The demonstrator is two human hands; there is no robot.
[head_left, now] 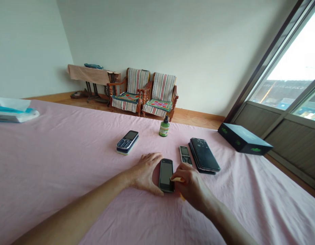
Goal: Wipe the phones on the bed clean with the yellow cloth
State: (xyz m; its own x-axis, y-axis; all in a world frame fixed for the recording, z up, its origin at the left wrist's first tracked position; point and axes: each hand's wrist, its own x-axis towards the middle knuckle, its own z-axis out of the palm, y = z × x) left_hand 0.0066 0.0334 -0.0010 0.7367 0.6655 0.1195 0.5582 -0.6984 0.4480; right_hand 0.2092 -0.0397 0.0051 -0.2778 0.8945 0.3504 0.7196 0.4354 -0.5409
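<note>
A dark touchscreen phone (166,173) lies face up on the pink cloth. My left hand (144,173) braces it from the left, with fingertips at its top corner and the thumb at its bottom corner. In my right hand (189,182) a yellow-orange cloth (178,179) is pinched, its edge touching the lower right of the screen. Just beyond that hand lies a small keypad phone (185,154), partly covered by the knuckles. To its right sits a stack of large dark smartphones (204,154). Another keypad phone (128,139) rests on a stack left of centre.
A green bottle (164,127) with a black cap stands beyond the phones. On the right is a black box (244,139), on the far left a tissue pack (16,114). Two wooden chairs (160,92) and a cloth-covered sewing table (89,75) stand by the wall.
</note>
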